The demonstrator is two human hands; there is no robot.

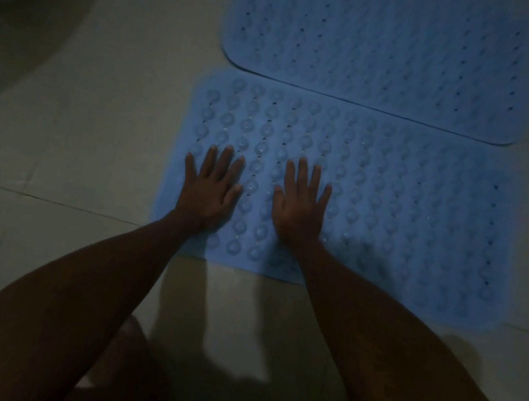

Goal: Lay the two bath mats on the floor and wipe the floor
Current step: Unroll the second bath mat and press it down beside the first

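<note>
Two blue rubber bath mats lie flat on the pale tiled floor. The far mat shows rows of small holes, and its near edge slightly overlaps the near mat. The near mat shows round suction cups facing up. My left hand rests palm down on the near mat's left part, fingers spread. My right hand lies palm down beside it, a little to the right, fingers also spread. Neither hand holds anything.
The room is dim. A large curved pale shape fills the upper left corner. A tile joint runs across the floor left of the near mat. My knee or leg shows at the bottom centre.
</note>
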